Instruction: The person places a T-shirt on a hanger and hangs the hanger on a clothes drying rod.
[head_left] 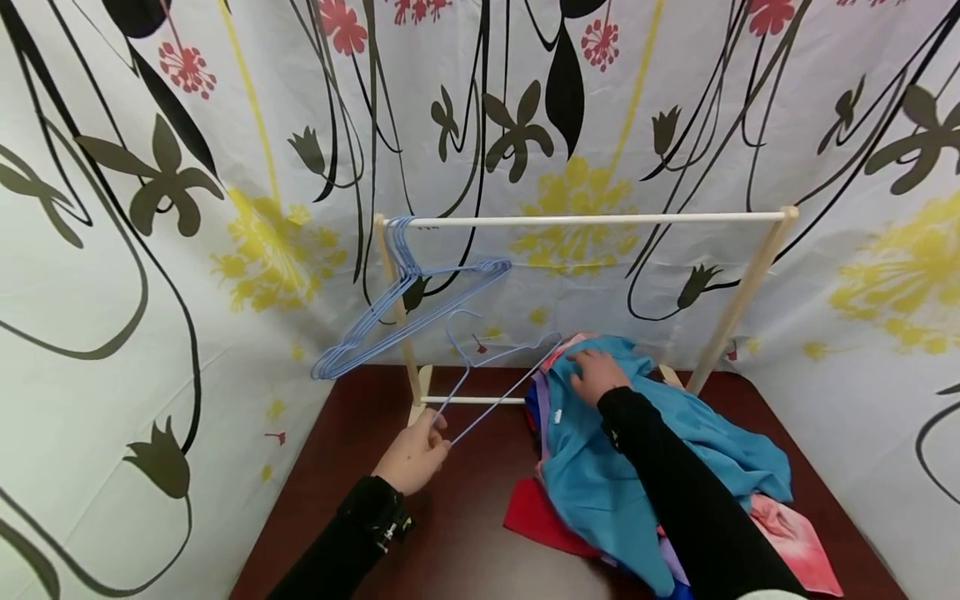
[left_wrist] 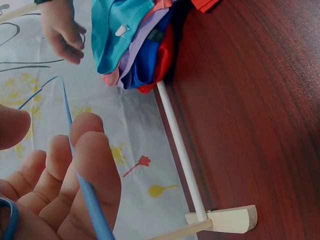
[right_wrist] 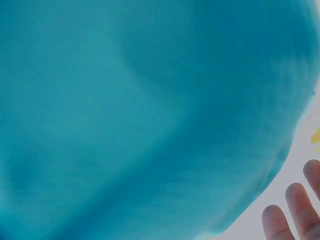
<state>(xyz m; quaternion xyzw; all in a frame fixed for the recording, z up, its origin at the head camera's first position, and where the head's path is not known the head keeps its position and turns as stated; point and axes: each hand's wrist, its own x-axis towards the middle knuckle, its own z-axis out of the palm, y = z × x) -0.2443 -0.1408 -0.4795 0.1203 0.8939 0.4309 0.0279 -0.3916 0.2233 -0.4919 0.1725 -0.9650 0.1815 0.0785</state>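
My left hand (head_left: 414,454) grips one lower corner of a blue wire hanger (head_left: 469,365), its hook pointing up and its far corner beside the clothes pile. Up close in the left wrist view, the hanger's wire (left_wrist: 90,197) runs across the fingers. A teal garment (head_left: 592,467) lies on top of the pile, with a small white tag near its edge. Over the upper end of that garment is my right hand (head_left: 598,377); in the right wrist view its fingers (right_wrist: 300,207) look straight and apart from the teal cloth (right_wrist: 150,100).
A wooden rack with a white rod (head_left: 585,220) stands at the back. Several blue hangers (head_left: 410,271) hang at its left end. Red cloth (head_left: 543,517) and a pink garment (head_left: 795,542) stick out under the teal one on the dark table (head_left: 450,533). Flowered curtains surround it.
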